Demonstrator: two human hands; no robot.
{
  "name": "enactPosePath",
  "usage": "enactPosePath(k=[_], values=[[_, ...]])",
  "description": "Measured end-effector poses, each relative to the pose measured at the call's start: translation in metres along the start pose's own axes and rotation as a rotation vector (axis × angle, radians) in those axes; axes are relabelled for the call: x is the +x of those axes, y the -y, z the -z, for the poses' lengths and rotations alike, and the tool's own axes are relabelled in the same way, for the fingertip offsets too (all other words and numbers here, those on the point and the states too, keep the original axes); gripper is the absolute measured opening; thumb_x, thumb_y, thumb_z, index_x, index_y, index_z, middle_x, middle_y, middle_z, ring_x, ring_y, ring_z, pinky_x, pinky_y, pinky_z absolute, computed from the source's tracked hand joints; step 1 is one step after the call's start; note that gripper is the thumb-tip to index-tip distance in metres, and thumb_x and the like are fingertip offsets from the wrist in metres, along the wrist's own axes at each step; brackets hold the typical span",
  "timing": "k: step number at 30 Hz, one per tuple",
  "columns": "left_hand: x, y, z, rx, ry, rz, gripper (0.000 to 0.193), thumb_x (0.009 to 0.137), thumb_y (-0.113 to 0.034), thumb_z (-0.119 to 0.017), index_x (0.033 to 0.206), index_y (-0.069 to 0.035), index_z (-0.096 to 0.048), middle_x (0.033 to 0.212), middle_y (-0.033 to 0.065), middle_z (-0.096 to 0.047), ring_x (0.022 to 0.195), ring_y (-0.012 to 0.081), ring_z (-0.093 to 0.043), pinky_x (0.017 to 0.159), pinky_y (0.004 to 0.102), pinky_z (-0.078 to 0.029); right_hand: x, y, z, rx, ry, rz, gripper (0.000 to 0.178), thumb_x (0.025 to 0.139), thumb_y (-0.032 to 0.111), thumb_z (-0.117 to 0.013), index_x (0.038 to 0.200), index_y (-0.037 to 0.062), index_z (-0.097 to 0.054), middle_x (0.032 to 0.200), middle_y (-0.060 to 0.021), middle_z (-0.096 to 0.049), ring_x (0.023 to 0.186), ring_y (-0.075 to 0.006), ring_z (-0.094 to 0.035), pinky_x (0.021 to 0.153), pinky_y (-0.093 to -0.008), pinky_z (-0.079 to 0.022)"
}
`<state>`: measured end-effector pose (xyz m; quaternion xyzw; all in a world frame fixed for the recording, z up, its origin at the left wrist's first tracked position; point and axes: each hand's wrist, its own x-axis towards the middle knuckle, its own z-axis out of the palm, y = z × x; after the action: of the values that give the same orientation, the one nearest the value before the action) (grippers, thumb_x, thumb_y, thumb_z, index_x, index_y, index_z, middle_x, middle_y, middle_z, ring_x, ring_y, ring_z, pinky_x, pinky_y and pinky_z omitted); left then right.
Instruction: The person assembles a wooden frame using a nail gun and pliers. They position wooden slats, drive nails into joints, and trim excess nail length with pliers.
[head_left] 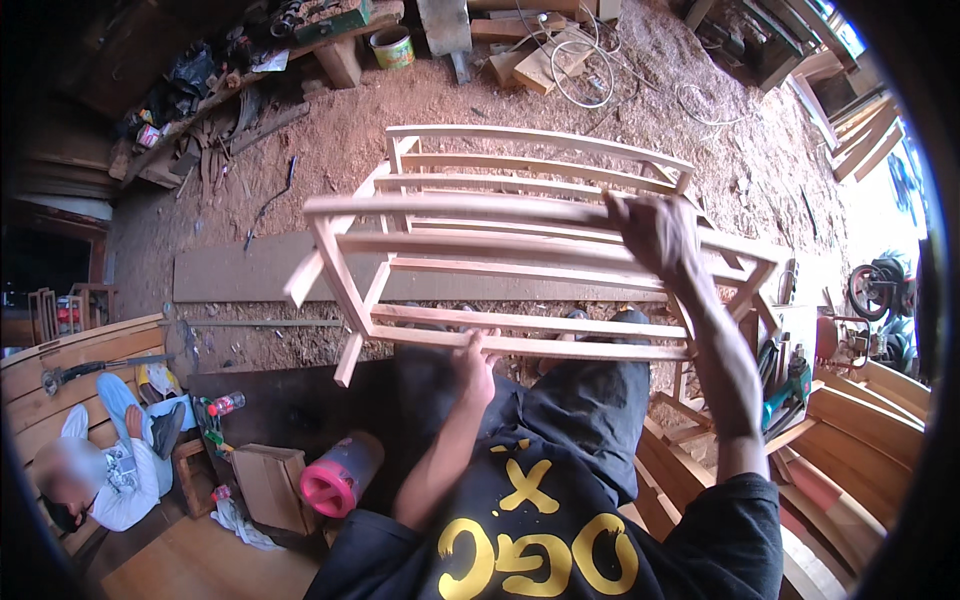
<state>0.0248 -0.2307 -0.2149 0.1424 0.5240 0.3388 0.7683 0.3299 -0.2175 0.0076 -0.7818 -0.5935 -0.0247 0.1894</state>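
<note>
A slatted wooden rack frame (520, 265) of pale unpainted strips is held across my lap, its long rails running left to right. My left hand (473, 365) is closed round the near lower rail, a little left of the rack's middle. With my right arm stretched forward, my right hand (655, 230) grips the upper rail toward the right end. Short legs stick out at the rack's left end. My fingers' far sides are partly hidden by the rails.
A long board (230, 275) lies on the sawdust-covered floor beyond the rack. At left are a pink-lidded container (330, 485), a cardboard box (272, 487) and a seated person (120, 460). A green power tool (790, 390) and curved wooden pieces (850, 430) are at right.
</note>
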Motion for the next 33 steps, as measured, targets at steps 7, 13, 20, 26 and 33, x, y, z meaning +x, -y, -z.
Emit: enactPosePath(k=[7,13,20,26,33], values=[[-0.045,-0.082,0.041,1.287,0.564,0.276,0.044,0.096,-0.028,-0.064,0.127,0.002,-0.053,0.115,0.0156,-0.067,0.104,0.0268,-0.067,0.095,0.0376,-0.052,-0.091,0.080,0.053,-0.031,-0.181,0.010,0.038,0.087,0.027,-0.072,0.059,0.0109,-0.052,0.057,-0.0042,-0.054,0.054,-0.0225,-0.056,0.056,-0.0366,-0.044],[-0.236,-0.276,-0.063,0.869,1.130,-0.166,0.033,0.096,-0.008,-0.060,0.126,0.006,-0.054,0.108,0.0223,-0.070,0.100,0.0292,-0.070,0.087,0.0379,-0.054,-0.145,0.115,0.075,0.018,-0.161,-0.036,0.027,0.085,0.023,-0.073,0.069,0.0089,-0.057,0.071,-0.0068,-0.057,0.069,-0.0239,-0.058,0.068,-0.0383,-0.043],[-0.110,-0.416,-0.173,1.062,0.371,-1.139,0.028,0.097,-0.024,-0.061,0.117,-0.004,-0.062,0.106,0.0060,-0.070,0.094,0.0106,-0.065,0.079,0.0249,-0.050,-0.221,0.151,0.099,0.112,-0.171,-0.026,0.027,0.087,0.026,-0.071,0.072,0.0084,-0.058,0.072,-0.0070,-0.055,0.070,-0.0247,-0.054,0.068,-0.0385,-0.040],[-0.070,-0.402,-0.276,1.369,0.454,-1.556,0.034,0.081,-0.015,-0.073,0.109,0.001,-0.062,0.097,0.0133,-0.069,0.092,0.0247,-0.068,0.084,0.0351,-0.054,-0.293,0.170,0.100,0.118,-0.078,0.024,0.019,0.084,0.026,-0.069,0.077,0.0097,-0.062,0.075,-0.0053,-0.056,0.073,-0.0231,-0.057,0.068,-0.0377,-0.042],[-0.118,-0.373,-0.378,1.825,0.460,-1.705,0.052,0.075,-0.017,-0.072,0.121,-0.003,-0.054,0.124,0.0216,-0.059,0.120,0.0365,-0.055,0.102,0.0419,-0.046,-0.360,0.190,0.098,0.050,0.063,0.117,0.019,0.083,0.023,-0.062,0.090,0.0066,-0.066,0.081,-0.0053,-0.058,0.077,-0.0213,-0.060,0.066,-0.0365,-0.045]])
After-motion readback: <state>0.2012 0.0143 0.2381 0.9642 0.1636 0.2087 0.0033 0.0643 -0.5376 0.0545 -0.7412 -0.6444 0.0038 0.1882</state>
